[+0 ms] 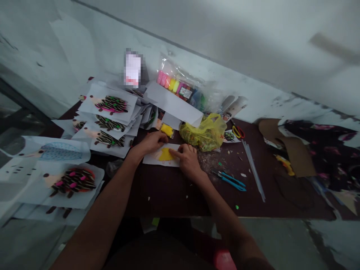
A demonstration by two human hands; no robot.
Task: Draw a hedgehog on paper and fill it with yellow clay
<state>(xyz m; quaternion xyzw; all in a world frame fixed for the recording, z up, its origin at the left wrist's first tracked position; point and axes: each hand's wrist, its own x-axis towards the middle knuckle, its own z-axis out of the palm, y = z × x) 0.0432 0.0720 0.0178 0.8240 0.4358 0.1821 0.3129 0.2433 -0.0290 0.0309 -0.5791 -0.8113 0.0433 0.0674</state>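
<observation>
The left hand [155, 142] rests at one paper sheet [154, 161] on the table [163, 191]. One finger of the right hand [189, 159] touches its single yellow patch [164, 154]; whether either hand grips, I cannot tell. Further right: one yellow bag [209, 131], one pair of scissors [238, 131].

We see a bare left hand [154, 143] and a bare right hand [189, 160], both forearms [114, 204] bare too, plus dark clothing [150, 249] at bottom centre, too dim for us to make out detail.
</observation>
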